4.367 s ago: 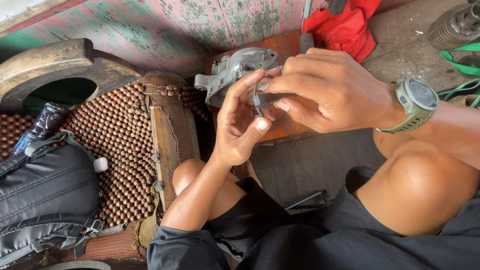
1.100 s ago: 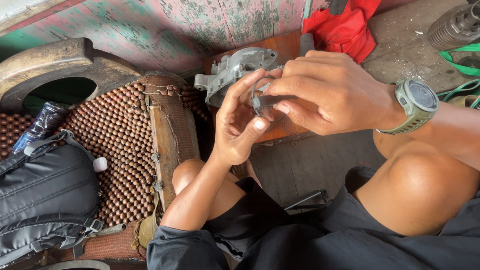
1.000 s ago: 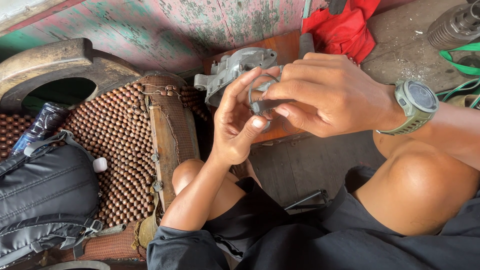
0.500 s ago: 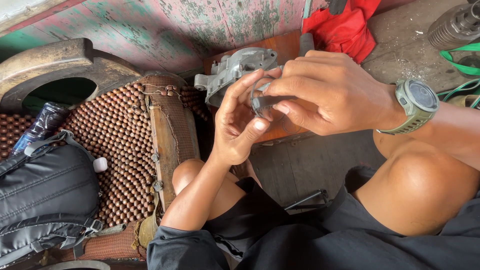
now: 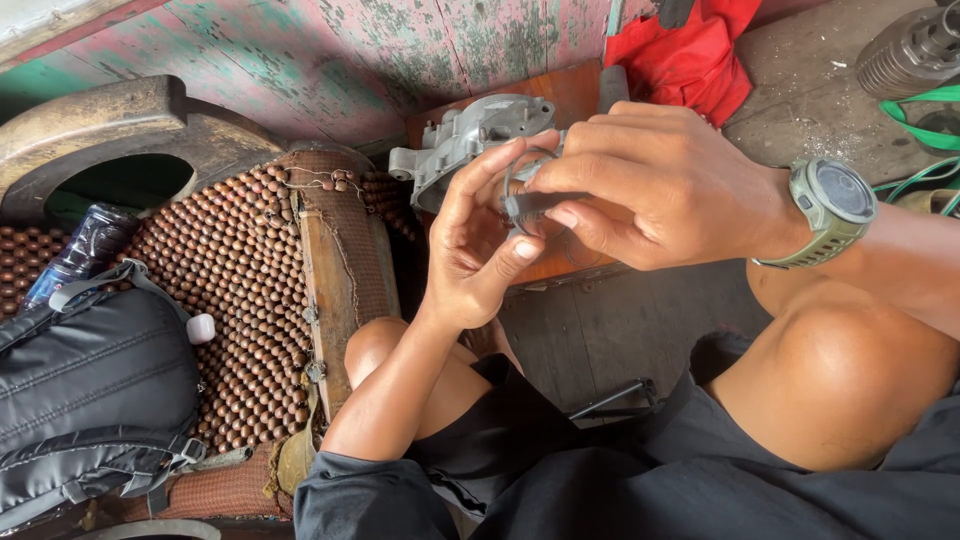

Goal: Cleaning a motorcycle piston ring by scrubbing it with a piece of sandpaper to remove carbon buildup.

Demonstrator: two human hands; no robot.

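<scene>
Small dark part with a thin wire ring (image 5: pixel 528 200) sits between both my hands, long axis running 9 to 3. Right hand (image 5: pixel 665 185) pinches it from 3 o'clock; left hand (image 5: pixel 480 245) cups from 7, thumb on it. Grey metal casting (image 5: pixel 465 140) lies behind, toward 11.

Concrete floor (image 5: pixel 800 110) carries a red cloth (image 5: pixel 690 50) and green strap (image 5: pixel 925 105) at far right. Wooden board (image 5: pixel 570 90) w/ grey metal casting (image 5: pixel 470 135) on it. Beaded seat mat (image 5: pixel 240 270) at left holds a black backpack (image 5: pixel 90 400) & dark bottle (image 5: pixel 80 250).

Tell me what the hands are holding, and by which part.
Both hands, left hand and right hand, pinch a small dark part with a thin ring at its dark body, between fingertips.
</scene>
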